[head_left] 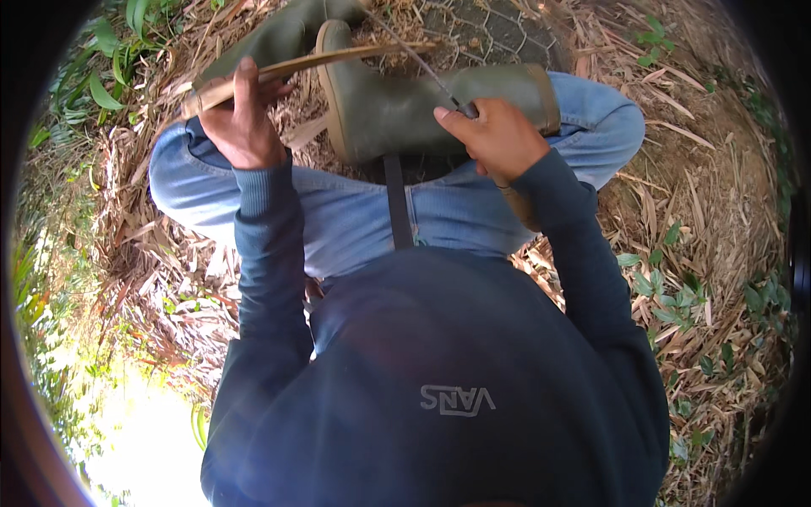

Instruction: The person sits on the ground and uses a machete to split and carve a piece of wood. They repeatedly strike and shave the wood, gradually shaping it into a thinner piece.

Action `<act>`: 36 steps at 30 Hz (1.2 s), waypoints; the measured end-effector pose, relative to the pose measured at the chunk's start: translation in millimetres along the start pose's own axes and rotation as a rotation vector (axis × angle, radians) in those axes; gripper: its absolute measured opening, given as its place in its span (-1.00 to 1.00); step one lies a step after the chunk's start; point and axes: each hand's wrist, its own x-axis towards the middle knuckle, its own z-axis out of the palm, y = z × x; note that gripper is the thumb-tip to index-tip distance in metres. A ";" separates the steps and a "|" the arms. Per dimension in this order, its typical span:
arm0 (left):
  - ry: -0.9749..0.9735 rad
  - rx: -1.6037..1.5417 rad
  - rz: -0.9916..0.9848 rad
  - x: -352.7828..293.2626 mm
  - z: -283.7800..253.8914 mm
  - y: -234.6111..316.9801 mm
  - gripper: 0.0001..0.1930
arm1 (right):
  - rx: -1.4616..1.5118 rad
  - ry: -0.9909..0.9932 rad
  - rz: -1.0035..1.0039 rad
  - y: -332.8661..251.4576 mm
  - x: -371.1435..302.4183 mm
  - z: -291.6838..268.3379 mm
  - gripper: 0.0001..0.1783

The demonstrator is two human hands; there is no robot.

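A pale brown wooden strip (312, 61) is held in the left grip (242, 131), closed about it near its broader end; the thumb is laid over the strip and the fingers are curled beneath; a short stub is left protruding to the left of the grip, while the longer, narrowing part is extended to the right, well beyond it. By the right grip (507, 139) a thin-bladed tool is clasped, with the thumb set beside the dark base of the blade (428, 73); the blade is slanted up and to the left, and the strip is crossed by it near the far end; whether the two are touching cannot be told. A brown rounded piece (518, 207) is seen under the right wrist; whether it is joined to the tool cannot be made out.

Farther out, a green rubber boot (422, 110) with a tan sole is laid sideways between the hands; a second boot (269, 44) is partly covered by the strip; blue jeans (346, 207) are worn on the folded legs, and a dark strap (397, 203) is hung across them; beyond, wire mesh (498, 38) is seen, and the ground (676, 198) is strewn with dry leaves.
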 end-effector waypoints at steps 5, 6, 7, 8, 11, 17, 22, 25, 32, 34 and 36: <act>0.017 -0.012 -0.035 -0.9 -4.1 -3.4 -0.67 | -0.032 0.032 0.092 14.6 12.3 4.4 -0.40; 0.021 0.017 -0.021 -1.4 -3.6 -3.1 -0.66 | 0.000 -0.006 0.119 11.4 21.0 0.9 -0.38; 0.025 0.046 -0.007 -3.7 -2.8 -1.4 -0.65 | -0.008 0.005 0.064 9.9 18.1 0.3 -0.36; 0.029 0.076 0.006 -4.2 -1.7 -0.7 -0.62 | -0.017 0.016 0.010 7.0 10.3 0.1 -0.34; 0.025 0.002 -0.033 -3.2 0.5 1.2 -0.67 | -0.060 0.013 -0.064 13.0 2.5 5.0 -0.31; 0.011 -0.031 -0.073 3.4 -6.9 -3.1 -0.69 | 0.095 -0.003 0.084 11.7 19.0 -3.7 -0.39; -0.091 -0.082 -0.118 8.6 -25.0 -9.8 -0.69 | -0.015 -0.044 -0.336 -20.6 -32.2 13.7 -0.38; -0.134 -0.118 -0.117 4.2 -28.7 -7.2 -0.68 | -0.083 0.025 -0.280 -10.3 -27.3 24.6 -0.36; -0.162 -0.119 -0.068 -1.9 -27.4 -7.3 -0.72 | -0.129 0.036 -0.144 1.5 -20.7 15.0 -0.36; -0.159 -0.129 -0.088 0.4 -29.8 -8.7 -0.72 | -0.164 0.082 -0.278 10.2 -18.8 20.3 -0.37; -0.147 -0.132 -0.084 1.8 -29.9 -9.8 -0.71 | -0.147 0.091 -0.076 10.8 3.2 17.3 -0.37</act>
